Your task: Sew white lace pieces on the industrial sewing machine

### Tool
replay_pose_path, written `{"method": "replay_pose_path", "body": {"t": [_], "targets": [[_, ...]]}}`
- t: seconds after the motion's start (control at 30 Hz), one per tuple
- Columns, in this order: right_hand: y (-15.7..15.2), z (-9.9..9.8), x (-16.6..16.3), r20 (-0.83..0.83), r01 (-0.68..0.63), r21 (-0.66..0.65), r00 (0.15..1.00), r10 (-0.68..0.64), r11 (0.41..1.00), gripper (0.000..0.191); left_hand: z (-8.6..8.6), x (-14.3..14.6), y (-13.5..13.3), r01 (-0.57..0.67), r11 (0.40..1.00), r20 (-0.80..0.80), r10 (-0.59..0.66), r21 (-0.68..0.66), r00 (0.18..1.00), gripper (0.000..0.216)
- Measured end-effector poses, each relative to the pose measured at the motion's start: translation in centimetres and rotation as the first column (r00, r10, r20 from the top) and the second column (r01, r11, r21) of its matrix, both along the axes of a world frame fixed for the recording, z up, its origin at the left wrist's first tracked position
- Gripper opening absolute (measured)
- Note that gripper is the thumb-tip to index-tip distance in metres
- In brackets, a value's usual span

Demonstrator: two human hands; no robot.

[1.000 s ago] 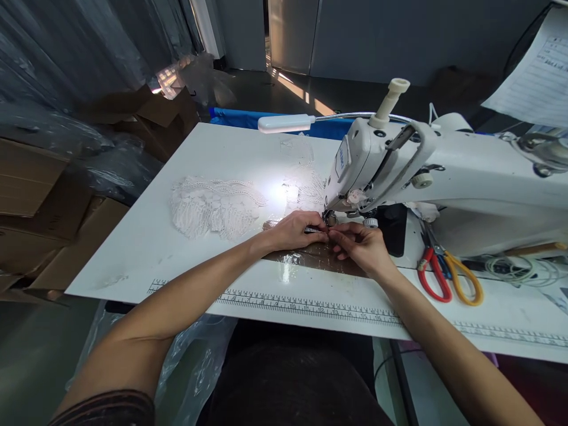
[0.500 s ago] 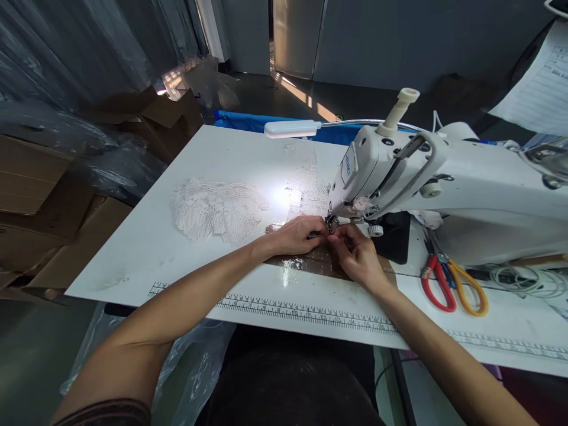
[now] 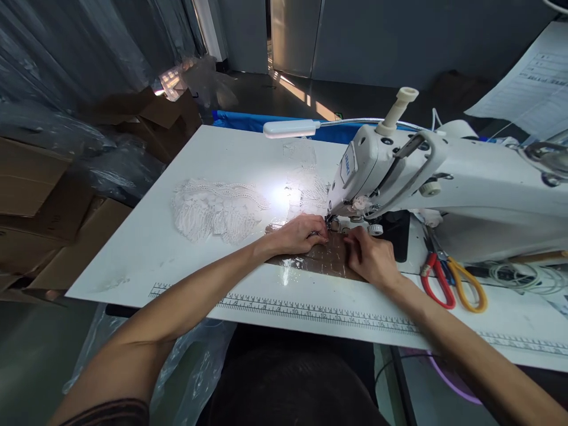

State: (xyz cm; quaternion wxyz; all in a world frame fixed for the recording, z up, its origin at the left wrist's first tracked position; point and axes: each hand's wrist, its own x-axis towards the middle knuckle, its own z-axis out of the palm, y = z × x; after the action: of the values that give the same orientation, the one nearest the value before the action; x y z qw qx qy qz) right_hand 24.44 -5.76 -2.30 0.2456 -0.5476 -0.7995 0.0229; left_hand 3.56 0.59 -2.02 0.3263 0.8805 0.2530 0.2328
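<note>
Table: white worktop (image 3: 177, 248), brown cardboard boxes (image 3: 39, 201) to its left
Left hand (image 3: 298, 234): fingers curled together at the needle of the white sewing machine (image 3: 465, 177); whether they pinched anything could not be told
Right hand (image 3: 371, 258): lay flat, gripping nothing, on the glossy brown patch (image 3: 323, 260) below the needle
Lace: white lace pile (image 3: 217, 210) well left of both hands

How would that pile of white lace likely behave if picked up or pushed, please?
The lace lies in soft crumpled folds, so it would probably droop and feel light. Being a loose heap on the table, it would likely bunch up rather than slide whole.
</note>
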Motion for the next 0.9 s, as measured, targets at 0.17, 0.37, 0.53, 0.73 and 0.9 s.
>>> {"method": "replay_pose_path", "body": {"t": [0.17, 0.37, 0.53, 0.73, 0.9], "targets": [[-1.6, 1.2, 0.6, -0.203, -0.016, -0.232, 0.979, -0.032, 0.973, 0.022, 0.0, 0.2, 0.0, -0.011, 1.0, -0.023, 0.011, 0.011, 1.0, 0.014], [-0.8, 1.9, -0.6, -0.334, -0.149, -0.294, 0.942, 0.045, 0.944, 0.026, 0.4, 0.0, -0.1, -0.001, 1.0, -0.037, 0.001, -0.016, 0.999, 0.012], [-0.4, 1.6, -1.4, -0.371, -0.087, -0.35, 0.927, -0.053, 0.933, 0.019, 0.6, 0.0, -0.1, -0.009, 0.999, -0.043, 0.007, -0.034, 0.999, 0.011], [-0.6, 1.3, -1.3, -0.398, -0.045, -0.369, 0.91, -0.114, 0.928, 0.018, 0.6, 0.0, -0.1, 0.001, 0.999, -0.03, -0.002, -0.041, 1.0, 0.012], [-0.5, 0.0, -2.8, -0.234, -0.111, -0.007, 0.967, 0.106, 0.994, 0.009, 0.7, -0.3, 0.0, 0.019, 0.999, -0.027, -0.02, -0.04, 0.999, 0.01]]}}
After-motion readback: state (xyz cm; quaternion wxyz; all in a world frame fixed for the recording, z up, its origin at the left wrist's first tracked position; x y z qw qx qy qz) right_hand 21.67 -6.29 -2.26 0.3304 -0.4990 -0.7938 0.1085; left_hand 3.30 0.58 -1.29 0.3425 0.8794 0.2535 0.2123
